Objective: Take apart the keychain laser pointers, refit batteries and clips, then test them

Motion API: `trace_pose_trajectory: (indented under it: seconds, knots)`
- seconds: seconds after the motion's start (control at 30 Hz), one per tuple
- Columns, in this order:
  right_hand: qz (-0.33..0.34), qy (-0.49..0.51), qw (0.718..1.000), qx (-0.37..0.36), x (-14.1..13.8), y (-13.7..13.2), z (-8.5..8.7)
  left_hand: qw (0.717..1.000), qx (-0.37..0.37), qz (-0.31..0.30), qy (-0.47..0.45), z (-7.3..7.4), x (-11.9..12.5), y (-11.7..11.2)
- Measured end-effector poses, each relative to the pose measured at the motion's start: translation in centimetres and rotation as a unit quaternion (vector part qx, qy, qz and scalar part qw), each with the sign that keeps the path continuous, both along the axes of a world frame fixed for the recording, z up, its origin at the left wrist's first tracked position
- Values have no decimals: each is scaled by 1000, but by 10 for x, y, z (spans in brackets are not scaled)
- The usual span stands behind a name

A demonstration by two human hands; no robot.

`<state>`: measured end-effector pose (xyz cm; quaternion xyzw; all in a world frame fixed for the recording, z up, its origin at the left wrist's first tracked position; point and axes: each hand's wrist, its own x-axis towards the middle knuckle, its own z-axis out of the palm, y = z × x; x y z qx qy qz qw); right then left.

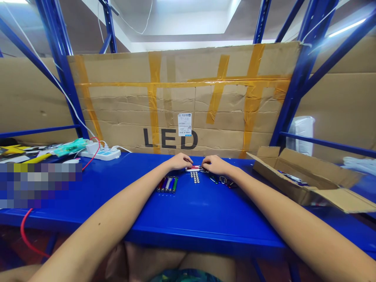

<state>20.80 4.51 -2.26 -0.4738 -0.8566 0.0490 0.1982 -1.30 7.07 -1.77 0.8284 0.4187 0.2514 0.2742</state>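
At the back middle of the blue table, my left hand (179, 161) curls its fingers at the left end of a small red and silver pair of keychain flashlights (193, 169). My right hand (216, 164) is closed at their other end, where metal clips show. Its fingertips are partly hidden. Just in front of the pair, several silver button cells (194, 177) stand in short rows. A row of slim flashlights (167, 185) in red, silver, blue and green lies to the left. Beneath my right wrist are several coloured carabiner clips (223, 180), partly covered by the arm.
An open cardboard box (293, 192) with blue and silver pieces inside stands at the right. A white power strip (102, 153) and a cluttered pile (49, 150) occupy the left. Behind the table (202, 211) rises a large taped carton (129, 105) between blue posts.
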Motion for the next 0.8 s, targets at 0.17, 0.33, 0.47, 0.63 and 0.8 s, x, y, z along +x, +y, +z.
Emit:
trace_pose_trajectory:
  seconds: [0.17, 0.33, 0.47, 0.63, 0.8]
  knots:
    - [1, 1, 1000, -28, 2, 0, 1, 998, -27, -24, 50, 6, -5, -7]
    - [-2, -1, 999, -34, 2, -3, 3, 998, -19, -25, 45, 2, -5, -5]
    - [-5, 2, 999, -36, 0, -6, 5, 999, -19, -30, 37, 0, -5, -4]
    - [3, 3, 1000, -31, -1, -7, 5, 999, 6, -23, 41, 1, -7, -4]
    - [-3, 8, 1000, -24, -2, -8, 5, 999, 13, 46, 24, 0, -14, 0]
